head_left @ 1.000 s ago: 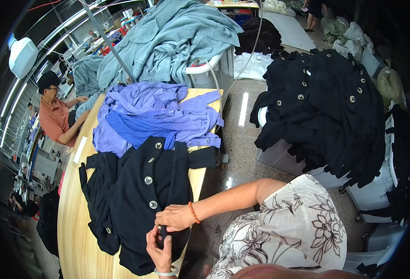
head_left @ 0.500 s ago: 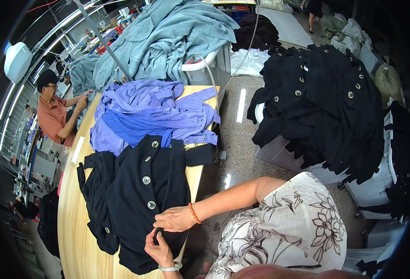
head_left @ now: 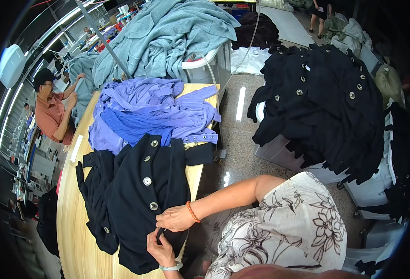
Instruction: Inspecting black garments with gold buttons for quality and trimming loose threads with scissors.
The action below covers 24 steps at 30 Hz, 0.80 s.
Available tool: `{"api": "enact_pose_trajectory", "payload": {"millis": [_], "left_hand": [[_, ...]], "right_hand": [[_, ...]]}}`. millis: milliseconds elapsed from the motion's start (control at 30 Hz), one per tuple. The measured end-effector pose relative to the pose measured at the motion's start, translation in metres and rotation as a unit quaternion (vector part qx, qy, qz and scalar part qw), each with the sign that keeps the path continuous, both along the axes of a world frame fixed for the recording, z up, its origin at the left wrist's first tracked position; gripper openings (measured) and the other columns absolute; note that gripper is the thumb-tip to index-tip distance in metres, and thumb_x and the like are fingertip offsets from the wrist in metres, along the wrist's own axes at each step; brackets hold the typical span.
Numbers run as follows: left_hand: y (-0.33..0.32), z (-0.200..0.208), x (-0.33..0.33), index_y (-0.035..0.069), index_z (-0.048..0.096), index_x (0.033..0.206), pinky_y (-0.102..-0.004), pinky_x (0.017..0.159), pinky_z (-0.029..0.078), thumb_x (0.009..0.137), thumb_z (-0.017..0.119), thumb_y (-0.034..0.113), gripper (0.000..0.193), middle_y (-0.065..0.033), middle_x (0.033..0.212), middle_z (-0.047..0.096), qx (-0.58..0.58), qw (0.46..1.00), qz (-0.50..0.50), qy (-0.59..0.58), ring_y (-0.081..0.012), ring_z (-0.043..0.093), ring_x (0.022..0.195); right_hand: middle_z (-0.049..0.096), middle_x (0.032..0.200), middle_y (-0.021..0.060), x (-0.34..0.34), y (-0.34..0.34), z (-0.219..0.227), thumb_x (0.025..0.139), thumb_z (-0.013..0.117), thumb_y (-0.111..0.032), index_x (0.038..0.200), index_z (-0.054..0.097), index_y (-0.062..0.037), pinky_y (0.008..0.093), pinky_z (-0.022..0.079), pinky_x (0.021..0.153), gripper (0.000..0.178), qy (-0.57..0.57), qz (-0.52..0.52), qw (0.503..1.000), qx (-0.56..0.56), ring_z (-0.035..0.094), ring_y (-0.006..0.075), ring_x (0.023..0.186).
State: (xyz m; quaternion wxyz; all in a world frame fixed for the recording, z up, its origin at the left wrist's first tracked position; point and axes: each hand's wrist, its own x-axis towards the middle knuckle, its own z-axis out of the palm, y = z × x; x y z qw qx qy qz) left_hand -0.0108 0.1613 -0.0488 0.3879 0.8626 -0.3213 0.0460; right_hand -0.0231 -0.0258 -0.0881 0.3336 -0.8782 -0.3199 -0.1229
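A black knit cardigan (head_left: 135, 204) lies on the wooden table (head_left: 72, 218), its large shiny round buttons (head_left: 147, 181) running in a row down the front band. Both hands are at the lower end of that band. My right hand (head_left: 176, 218), with an orange beaded bracelet (head_left: 193, 211) at the wrist, pinches the cardigan's edge. Just below it, my left hand (head_left: 160, 249), wearing a pale bangle (head_left: 171, 267), grips the same edge between thumb and fingers. Whatever lies under the fingertips is hidden.
Purple garments (head_left: 144, 107) are heaped beyond the cardigan, with grey-green knits (head_left: 163, 42) piled behind. To the right, black buttoned garments (head_left: 326, 111) overflow a plastic bin (head_left: 284, 153). A co-worker in an orange shirt (head_left: 51, 118) handles grey-green cloth across the table.
My hands stay at the cardigan's edge, with slight finger shifts. The co-worker has raised a hand with the cloth. A person at the back right has come further into view.
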Motion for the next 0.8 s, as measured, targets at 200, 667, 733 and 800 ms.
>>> {"api": "enact_pose_trajectory", "payload": {"millis": [200, 667, 733, 800], "left_hand": [[-0.003, -0.007, 0.005, -0.005, 0.062, 0.092, -0.0418, 0.073, 0.049, 0.078, 0.055, -0.002, 0.016, -0.0194, 0.086, 0.062, -0.009, 1.000, -0.002, -0.008, -0.0385, 0.061, 0.079], [0.011, -0.004, 0.022, -0.001, 0.062, 0.085, -0.0376, 0.064, 0.049, 0.081, 0.075, 0.014, 0.021, -0.0155, 0.075, 0.063, 0.088, 0.993, 0.080, -0.024, -0.0323, 0.061, 0.066], [0.008, -0.004, 0.013, 0.004, 0.063, 0.089, -0.0378, 0.070, 0.049, 0.080, 0.075, 0.014, 0.018, -0.0124, 0.085, 0.063, 0.087, 0.987, 0.100, -0.095, -0.0329, 0.061, 0.079], [-0.007, 0.012, 0.008, 0.007, 0.063, 0.096, -0.0385, 0.077, 0.045, 0.078, 0.070, 0.007, 0.018, -0.0117, 0.093, 0.061, 0.137, 0.968, 0.074, -0.195, -0.0314, 0.058, 0.088]], "right_hand": [[0.050, 0.086, 0.0139, 0.000, -0.005, 0.001, 0.078, 0.061, -0.005, 0.097, 0.059, 0.0055, 0.0369, 0.048, 0.063, 0.021, -0.044, -0.031, 0.997, -0.053, 0.062, 0.0273, 0.075], [0.067, 0.080, 0.0099, -0.012, -0.067, 0.020, 0.077, 0.064, -0.031, 0.079, 0.069, -0.0121, 0.0423, 0.054, 0.058, 0.019, 0.016, -0.139, 0.983, -0.121, 0.068, 0.0282, 0.075], [0.059, 0.088, 0.0048, -0.019, -0.071, 0.014, 0.086, 0.063, -0.023, 0.094, 0.065, -0.0126, 0.0377, 0.052, 0.057, 0.014, -0.014, -0.132, 0.984, -0.115, 0.064, 0.0236, 0.076], [0.058, 0.088, 0.0071, -0.022, -0.060, 0.014, 0.087, 0.063, -0.018, 0.097, 0.064, -0.0111, 0.0393, 0.052, 0.060, 0.012, 0.013, -0.154, 0.986, -0.065, 0.064, 0.0273, 0.074]]}}
